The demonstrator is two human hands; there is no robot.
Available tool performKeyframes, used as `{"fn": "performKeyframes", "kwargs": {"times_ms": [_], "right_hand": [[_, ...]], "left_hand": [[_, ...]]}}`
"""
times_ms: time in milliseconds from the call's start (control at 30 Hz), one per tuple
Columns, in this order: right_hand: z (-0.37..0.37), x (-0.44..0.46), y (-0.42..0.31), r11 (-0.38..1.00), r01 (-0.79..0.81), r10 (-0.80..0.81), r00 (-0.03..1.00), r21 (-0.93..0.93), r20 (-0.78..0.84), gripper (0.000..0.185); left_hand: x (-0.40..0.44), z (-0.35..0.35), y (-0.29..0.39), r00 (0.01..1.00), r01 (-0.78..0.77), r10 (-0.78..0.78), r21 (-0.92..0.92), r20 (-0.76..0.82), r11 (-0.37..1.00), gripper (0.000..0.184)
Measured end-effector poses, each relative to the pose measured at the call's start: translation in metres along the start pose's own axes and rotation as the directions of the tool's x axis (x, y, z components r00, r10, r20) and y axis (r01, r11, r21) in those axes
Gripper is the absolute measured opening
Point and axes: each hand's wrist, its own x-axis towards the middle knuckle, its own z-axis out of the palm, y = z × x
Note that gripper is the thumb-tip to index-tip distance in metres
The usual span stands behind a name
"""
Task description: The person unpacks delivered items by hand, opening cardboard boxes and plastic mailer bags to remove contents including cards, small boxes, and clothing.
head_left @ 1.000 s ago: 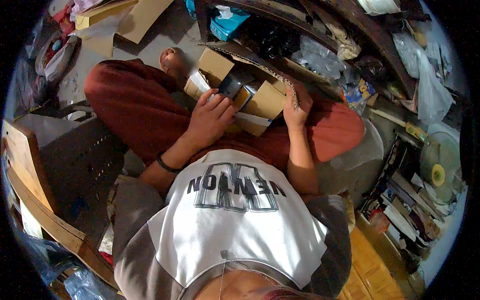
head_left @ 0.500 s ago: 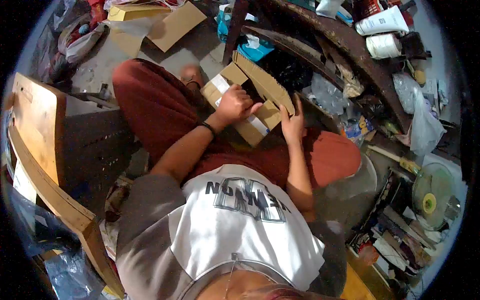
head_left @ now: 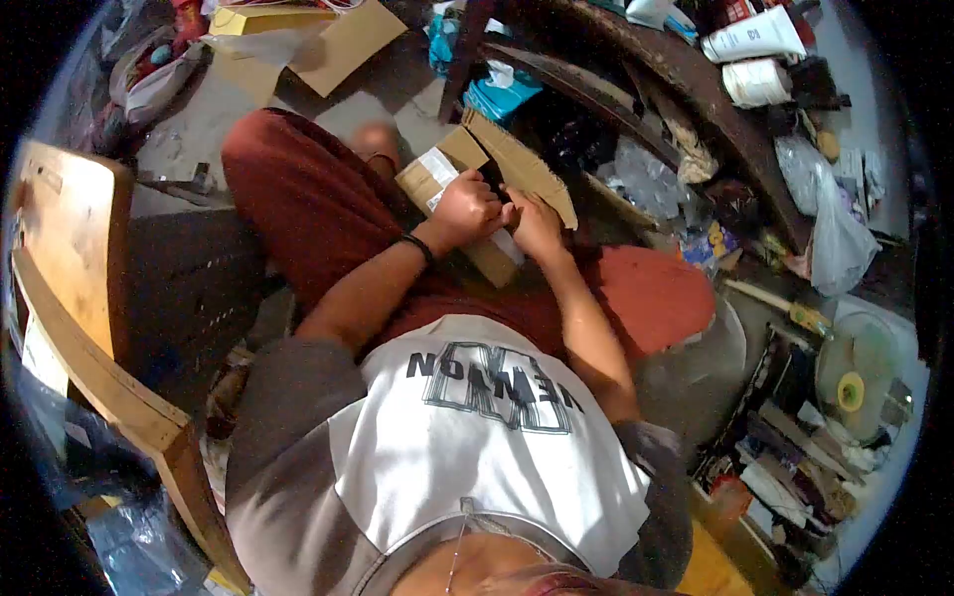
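A brown cardboard box (head_left: 428,179) with a white label rests over my crossed legs, its top partly open and its far flap (head_left: 532,171) raised. My left hand (head_left: 467,211), with a black band at the wrist, is closed in a fist on the box's near edge, thumb toward the right. Beside it, my right hand (head_left: 537,226) lies over the right part of the box, fingers bent across the flap toward the dark opening. The fingertips of both hands nearly meet. What sits inside the box is hidden.
A wooden chair (head_left: 75,214) stands at the left. Flat cardboard (head_left: 348,45) lies on the floor ahead. Dark wooden shelving (head_left: 696,109) holds a white tube (head_left: 755,38) and a white roll (head_left: 757,83). At the right are plastic bags (head_left: 840,243) and a fan (head_left: 853,382).
My right hand has moved left from the box's right end and far flap to beside my left hand, fingers now bent over the opening. My left hand stays nearly in place.
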Motion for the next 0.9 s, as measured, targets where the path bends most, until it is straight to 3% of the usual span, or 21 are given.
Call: {"fn": "performKeyframes", "kwargs": {"times_ms": [67, 167, 200, 300, 333, 400, 433, 567, 600, 633, 667, 700, 767, 900], "right_hand": [[0.020, -0.006, 0.029, 0.998, -0.013, 0.014, 1.000, 0.062, -0.008, 0.060], [0.020, 0.006, 0.045, 0.961, -0.195, 0.195, 0.981, 0.198, 0.020, 0.066], [0.030, 0.009, 0.055, 0.939, -0.236, 0.265, 0.960, 0.250, -0.090, 0.066], [0.032, 0.023, 0.066, 0.897, -0.331, 0.348, 0.937, 0.295, -0.009, 0.079], [0.028, 0.018, 0.065, 0.831, -0.463, 0.438, 0.886, 0.309, 0.151, 0.081], [0.036, -0.003, 0.059, 0.743, -0.192, 0.160, 0.981, 0.641, 0.109, 0.056], [0.042, -0.005, 0.060, 0.720, -0.132, 0.080, 0.991, 0.681, 0.108, 0.056], [0.063, 0.014, 0.060, 0.876, -0.193, 0.112, 0.973, 0.443, 0.203, 0.056], [0.066, 0.022, 0.060, 0.910, -0.205, 0.130, 0.966, 0.360, 0.222, 0.057], [0.072, 0.024, 0.061, 0.936, -0.213, 0.147, 0.959, 0.280, 0.241, 0.057], [0.076, 0.025, 0.061, 0.952, -0.219, 0.160, 0.953, 0.215, 0.258, 0.057], [0.078, 0.026, 0.060, 0.963, -0.220, 0.172, 0.946, 0.157, 0.273, 0.057], [0.081, 0.027, 0.060, 0.973, -0.223, 0.194, 0.934, 0.065, 0.299, 0.057], [0.088, 0.029, 0.063, 0.979, -0.193, 0.203, 0.920, -0.061, 0.336, 0.058]], "left_hand": [[0.000, 0.002, 0.005, 0.999, -0.031, 0.030, 0.018, 0.045, 0.999, 0.027], [0.012, 0.008, 0.017, 0.973, -0.123, 0.091, -0.146, -0.210, 0.982, 0.030], [0.013, 0.007, 0.019, 0.980, -0.119, 0.092, -0.146, -0.178, 0.982, 0.030], [0.008, 0.003, 0.022, 0.991, -0.110, 0.096, -0.155, -0.098, 0.982, 0.030], [0.008, 0.006, 0.021, 0.992, -0.104, 0.091, -0.156, -0.087, 0.982, 0.030], [0.005, 0.009, 0.014, 0.993, -0.103, 0.096, -0.130, -0.061, 0.986, 0.029], [-0.001, 0.015, 0.011, 0.994, -0.108, 0.104, -0.102, -0.044, 0.989, 0.029], [0.000, 0.014, 0.003, 0.989, -0.141, 0.138, -0.091, -0.046, 0.986, 0.016], [0.002, 0.016, 0.004, 0.983, -0.170, 0.170, 0.005, -0.066, 0.985, 0.017], [0.011, 0.019, 0.011, 0.968, -0.144, 0.106, -0.157, -0.227, 0.977, 0.019], [0.008, 0.020, 0.007, 0.984, -0.157, 0.149, -0.074, -0.101, 0.985, 0.022], [0.014, -0.001, 0.005, 0.967, -0.202, 0.199, -0.008, -0.161, 0.979, 0.025], [-0.002, 0.032, -0.002, 0.991, -0.104, 0.092, -0.126, -0.100, 0.987, 0.028], [-0.016, 0.041, -0.009, 1.000, -0.023, 0.022, -0.091, -0.006, 0.996, 0.030]]}}
